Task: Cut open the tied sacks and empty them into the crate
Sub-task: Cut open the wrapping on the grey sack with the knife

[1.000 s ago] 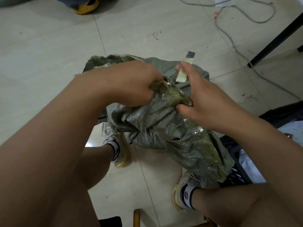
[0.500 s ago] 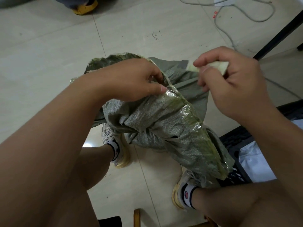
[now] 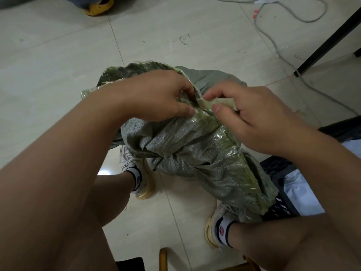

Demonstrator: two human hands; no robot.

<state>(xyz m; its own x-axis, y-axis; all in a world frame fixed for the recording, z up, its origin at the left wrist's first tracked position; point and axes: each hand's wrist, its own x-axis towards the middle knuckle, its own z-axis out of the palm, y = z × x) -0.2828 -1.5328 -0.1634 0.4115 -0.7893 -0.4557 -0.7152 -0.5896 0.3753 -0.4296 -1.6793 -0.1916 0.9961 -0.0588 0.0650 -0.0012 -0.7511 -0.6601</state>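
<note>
left hand (image 3: 156,96) grips sack (image 3: 195,149); right hand (image 3: 254,118) pinches cutter (image 3: 218,103).

Crate (image 3: 277,194) mostly hidden behind sack (image 3: 195,149); cutter (image 3: 218,102) half-covered by right hand (image 3: 259,122).

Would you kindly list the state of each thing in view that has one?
sack: crumpled, taped, held above the floor.
left hand: grips the sack's top.
right hand: pinches a pale cutter against the tape.
crate: on the floor, partly under the sack, holding white bags.
cable: loose on the floor.
</note>
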